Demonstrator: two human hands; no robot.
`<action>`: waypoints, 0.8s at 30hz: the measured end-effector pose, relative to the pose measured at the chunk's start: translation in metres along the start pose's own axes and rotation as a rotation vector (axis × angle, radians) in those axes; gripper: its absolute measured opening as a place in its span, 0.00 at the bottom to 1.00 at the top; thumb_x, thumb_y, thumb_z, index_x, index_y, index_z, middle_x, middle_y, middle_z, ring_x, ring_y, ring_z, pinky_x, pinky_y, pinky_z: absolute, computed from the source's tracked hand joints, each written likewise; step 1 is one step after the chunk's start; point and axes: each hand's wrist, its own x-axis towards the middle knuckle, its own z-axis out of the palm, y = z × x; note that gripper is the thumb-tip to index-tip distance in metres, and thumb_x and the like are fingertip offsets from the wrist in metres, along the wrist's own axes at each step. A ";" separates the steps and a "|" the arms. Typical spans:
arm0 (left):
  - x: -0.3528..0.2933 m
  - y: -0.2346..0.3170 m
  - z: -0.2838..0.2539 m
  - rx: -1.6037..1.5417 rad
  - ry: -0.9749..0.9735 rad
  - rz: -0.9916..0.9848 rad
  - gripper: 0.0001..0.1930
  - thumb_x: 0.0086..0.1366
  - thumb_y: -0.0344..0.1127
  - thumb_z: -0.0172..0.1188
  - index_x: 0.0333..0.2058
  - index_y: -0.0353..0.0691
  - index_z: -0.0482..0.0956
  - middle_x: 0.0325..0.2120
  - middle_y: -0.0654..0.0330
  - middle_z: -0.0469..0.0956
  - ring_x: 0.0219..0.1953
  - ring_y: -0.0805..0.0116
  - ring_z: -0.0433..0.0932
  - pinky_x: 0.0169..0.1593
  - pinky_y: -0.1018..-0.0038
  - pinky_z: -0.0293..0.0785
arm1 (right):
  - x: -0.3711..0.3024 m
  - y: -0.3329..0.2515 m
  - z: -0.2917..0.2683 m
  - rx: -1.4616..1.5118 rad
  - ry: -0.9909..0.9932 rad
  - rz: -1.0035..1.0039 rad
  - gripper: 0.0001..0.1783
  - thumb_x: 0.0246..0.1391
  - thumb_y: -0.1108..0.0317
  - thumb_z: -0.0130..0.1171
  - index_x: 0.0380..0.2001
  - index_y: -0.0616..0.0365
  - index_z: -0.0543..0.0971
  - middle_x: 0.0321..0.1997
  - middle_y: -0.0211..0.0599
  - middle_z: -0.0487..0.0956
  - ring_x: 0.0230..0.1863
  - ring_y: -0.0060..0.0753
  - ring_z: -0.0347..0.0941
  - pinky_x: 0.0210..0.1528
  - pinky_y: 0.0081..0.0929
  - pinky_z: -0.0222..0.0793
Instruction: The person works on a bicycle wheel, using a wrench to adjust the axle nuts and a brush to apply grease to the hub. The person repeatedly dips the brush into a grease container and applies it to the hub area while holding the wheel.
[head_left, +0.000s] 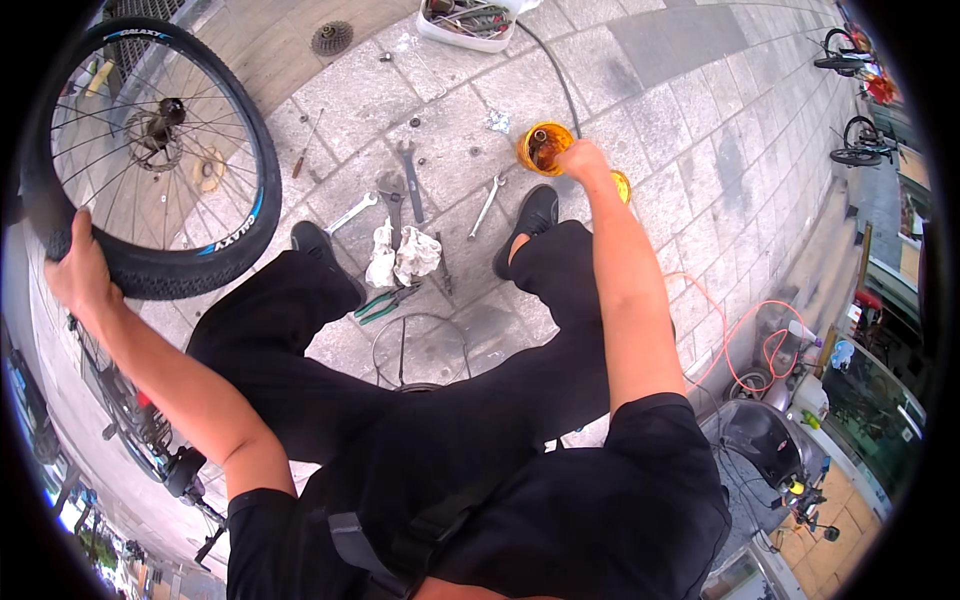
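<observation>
My left hand [82, 272] is closed round the tyre of a bicycle wheel [262, 150], at its lower left. The wheel is held up at the left, with spokes, a brake disc [150, 140] and a dark hub in its middle. My right hand [583, 161] is closed at the right rim of a small yellow tub [524, 152] standing on the paving. Brown, grease-like stuff and a small ring-shaped part show inside the tub. The fingertips of my right hand are hidden, so what they pinch cannot be made out. A yellow lid [621, 187] lies partly behind my right forearm.
Between my feet lie wrenches [487, 207], crumpled white rags [416, 255] and green-handled pliers [378, 305]. A screwdriver [299, 166] and a sprocket cassette [332, 38] are farther off, beside a white tool tub [466, 42]. An orange hose [722, 320] runs along the right.
</observation>
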 end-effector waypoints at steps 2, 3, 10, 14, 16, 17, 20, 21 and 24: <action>0.006 0.000 -0.005 0.052 -0.013 0.036 0.35 0.53 0.45 0.77 0.50 0.20 0.78 0.42 0.49 0.84 0.39 0.62 0.83 0.46 0.68 0.79 | 0.013 -0.021 0.011 0.001 -0.089 0.057 0.23 0.53 0.62 0.56 0.49 0.62 0.83 0.57 0.54 0.80 0.61 0.51 0.76 0.62 0.40 0.72; 0.007 -0.002 -0.006 0.045 0.009 0.121 0.33 0.55 0.44 0.76 0.49 0.20 0.80 0.42 0.50 0.84 0.40 0.64 0.83 0.46 0.71 0.78 | 0.015 -0.034 0.010 0.006 -0.134 0.077 0.23 0.53 0.62 0.56 0.50 0.62 0.83 0.58 0.54 0.79 0.62 0.51 0.75 0.62 0.40 0.72; -0.001 0.017 -0.003 -0.052 -0.049 -0.062 0.35 0.55 0.41 0.76 0.53 0.20 0.73 0.47 0.48 0.81 0.42 0.62 0.82 0.47 0.68 0.80 | 0.054 -0.049 0.038 -0.030 -0.345 0.229 0.24 0.54 0.64 0.57 0.53 0.62 0.82 0.60 0.51 0.79 0.63 0.47 0.75 0.63 0.40 0.71; 0.007 0.009 -0.003 -0.040 -0.061 -0.029 0.35 0.55 0.41 0.76 0.53 0.19 0.73 0.47 0.47 0.81 0.42 0.61 0.82 0.47 0.68 0.80 | 0.074 -0.043 0.056 -0.055 -0.427 0.210 0.19 0.54 0.64 0.56 0.45 0.61 0.85 0.51 0.48 0.84 0.53 0.43 0.82 0.55 0.39 0.74; 0.007 0.010 -0.001 -0.074 -0.079 -0.007 0.35 0.56 0.41 0.76 0.53 0.19 0.73 0.47 0.47 0.81 0.42 0.61 0.82 0.47 0.69 0.80 | 0.085 -0.034 0.072 0.071 -0.450 0.290 0.16 0.53 0.63 0.56 0.38 0.61 0.85 0.41 0.46 0.85 0.43 0.42 0.83 0.47 0.38 0.75; 0.007 0.009 -0.001 -0.088 -0.084 -0.002 0.35 0.56 0.41 0.76 0.53 0.19 0.73 0.47 0.47 0.81 0.42 0.61 0.82 0.47 0.69 0.80 | 0.090 -0.029 0.076 0.132 -0.461 0.328 0.15 0.53 0.63 0.56 0.35 0.61 0.85 0.37 0.45 0.86 0.37 0.41 0.83 0.44 0.38 0.76; 0.003 0.010 0.001 -0.070 -0.069 -0.011 0.34 0.57 0.41 0.75 0.53 0.19 0.73 0.46 0.47 0.82 0.42 0.62 0.82 0.46 0.70 0.79 | 0.098 -0.018 0.070 0.276 -0.362 0.300 0.14 0.52 0.62 0.56 0.25 0.62 0.82 0.24 0.40 0.83 0.26 0.38 0.80 0.35 0.36 0.74; 0.001 0.013 0.003 -0.038 -0.053 -0.016 0.33 0.57 0.41 0.75 0.52 0.20 0.74 0.45 0.48 0.82 0.41 0.62 0.82 0.46 0.70 0.79 | 0.097 -0.014 0.066 0.279 -0.311 0.305 0.14 0.51 0.62 0.56 0.24 0.62 0.82 0.24 0.40 0.83 0.26 0.38 0.80 0.35 0.36 0.74; -0.003 0.013 0.004 -0.035 -0.061 0.067 0.32 0.60 0.44 0.73 0.52 0.21 0.78 0.48 0.50 0.82 0.46 0.65 0.81 0.52 0.72 0.75 | 0.065 -0.021 0.015 0.289 -0.169 0.239 0.14 0.51 0.64 0.56 0.19 0.64 0.82 0.22 0.43 0.83 0.24 0.36 0.81 0.31 0.37 0.76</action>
